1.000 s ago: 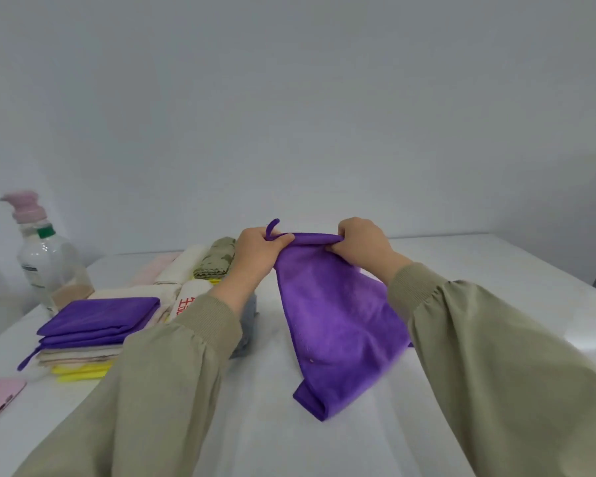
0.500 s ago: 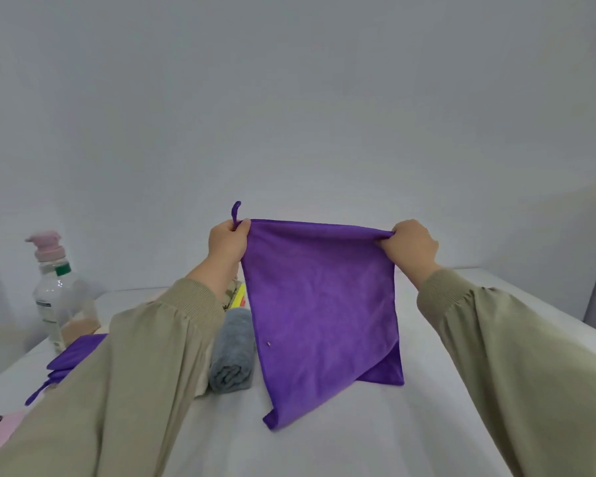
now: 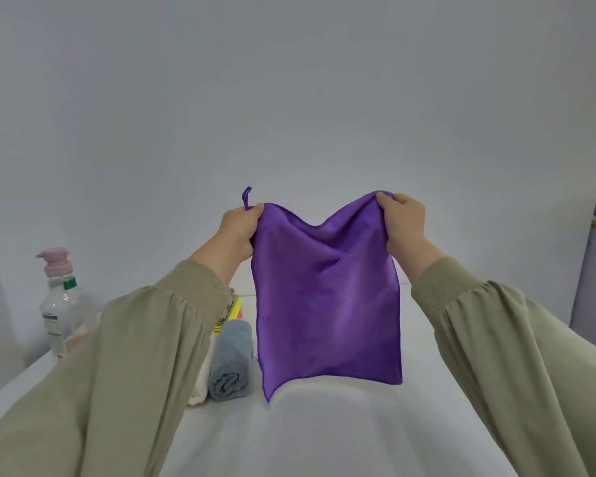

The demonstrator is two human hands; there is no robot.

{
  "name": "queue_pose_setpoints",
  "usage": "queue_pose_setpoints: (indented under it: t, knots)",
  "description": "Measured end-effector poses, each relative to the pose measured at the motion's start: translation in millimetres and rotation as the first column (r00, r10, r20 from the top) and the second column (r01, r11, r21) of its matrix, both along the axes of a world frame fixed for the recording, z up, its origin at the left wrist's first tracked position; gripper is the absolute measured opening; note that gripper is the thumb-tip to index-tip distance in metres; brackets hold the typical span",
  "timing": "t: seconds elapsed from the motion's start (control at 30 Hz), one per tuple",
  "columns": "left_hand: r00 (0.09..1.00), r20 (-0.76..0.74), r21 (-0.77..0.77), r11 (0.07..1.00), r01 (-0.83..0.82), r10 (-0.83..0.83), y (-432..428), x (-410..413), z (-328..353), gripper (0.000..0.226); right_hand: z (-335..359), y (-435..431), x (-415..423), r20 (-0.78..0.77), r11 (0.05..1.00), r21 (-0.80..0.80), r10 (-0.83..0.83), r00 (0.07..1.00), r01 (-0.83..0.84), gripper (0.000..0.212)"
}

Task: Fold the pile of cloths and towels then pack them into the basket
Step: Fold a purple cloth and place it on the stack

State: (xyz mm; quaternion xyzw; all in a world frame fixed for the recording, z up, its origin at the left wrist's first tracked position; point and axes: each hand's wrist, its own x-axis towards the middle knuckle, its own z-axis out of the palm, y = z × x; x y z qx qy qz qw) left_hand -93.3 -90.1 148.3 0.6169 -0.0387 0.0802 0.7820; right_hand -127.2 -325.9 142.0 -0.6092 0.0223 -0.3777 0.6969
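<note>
A purple cloth [image 3: 327, 304] is held up above the white desk [image 3: 324, 435], hanging flat toward the camera with its top edge sagging in the middle. Its upper left corner is pinched by the left hand [image 3: 240, 232], just below a small hanging loop [image 3: 246, 197] that stands up above the fingers. The upper right corner is gripped by the right hand [image 3: 405, 225], with fingers curled over the edge. The cloth's lower corners hang close to the desk surface; whether they touch it cannot be told. A rolled grey towel [image 3: 229, 363] lies on the desk just left of the cloth, beside a cream cloth [image 3: 200, 387], with yellow cloths [image 3: 233, 313] behind it. A clear pump bottle [image 3: 59, 301] with a pink top stands at the far left.
</note>
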Motion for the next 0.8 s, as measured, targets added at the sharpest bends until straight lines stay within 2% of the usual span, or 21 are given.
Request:
queue_pose_setpoints:
  t: [0.1, 0.17, 0.23, 0.33, 0.4, 0.47, 0.5, 0.57, 0.63, 0.73, 0.8]
  knots:
    - [0.99, -0.094, -0.005, 0.994, 0.106, -0.106, 0, -11, 20, 0.014, 21, 2, -13, 0.06, 0.986, 0.162, 0.025, 0.998, -0.034, 0.039]
    - [0.981, -0.126, 0.01, 0.988, 0.153, -0.15, 4, -13, 30, 0.018, 34, -2, -15, 0.072, 0.978, 0.209, -0.008, 0.997, -0.007, 0.038]
    - [0.99, -0.106, 0.066, 0.992, 0.106, -0.098, 9, -6, 33, 0.017, 40, -9, -13, 0.035, 0.989, 0.119, -0.098, 0.995, 0.093, 0.039]
    - [0.999, 0.018, 0.216, 0.975, -0.053, 0.051, 16, 13, 21, 0.013, 29, -20, 1, -0.069, 0.972, -0.109, -0.216, 0.974, 0.208, 0.037]
    - [0.989, 0.086, 0.457, 0.877, -0.145, 0.119, 20, 25, 4, 0.018, 10, -30, 11, -0.163, 0.93, -0.296, -0.273, 0.948, 0.216, 0.03]
    - [0.976, 0.134, 0.73, 0.649, -0.216, 0.174, 25, 32, -13, 0.027, -9, -39, 20, -0.257, 0.843, -0.509, -0.341, 0.904, 0.174, 0.019]
    - [0.972, 0.128, 0.804, 0.553, -0.217, 0.195, 26, 39, -24, 0.03, -21, -43, 27, -0.298, 0.799, -0.585, -0.369, 0.88, 0.137, 0.02]
    - [0.969, 0.078, 0.85, 0.493, -0.187, 0.232, 29, 45, -37, 0.03, -34, -49, 34, -0.349, 0.774, -0.628, -0.378, 0.857, 0.085, 0.036]
    - [0.972, 0.0, 0.829, 0.544, -0.132, 0.236, 28, 54, -53, 0.024, -50, -51, 47, -0.407, 0.794, -0.606, -0.365, 0.837, 0.052, 0.035]
    - [0.978, -0.161, 0.641, 0.768, 0.0, 0.134, 21, 66, -74, 0.021, -70, -48, 63, -0.52, 0.885, -0.461, -0.213, 0.827, -0.062, 0.023]
    - [0.975, -0.203, 0.514, 0.857, 0.03, 0.087, 16, 68, -84, 0.022, -81, -46, 72, -0.531, 0.935, -0.337, -0.095, 0.842, -0.108, 0.016]
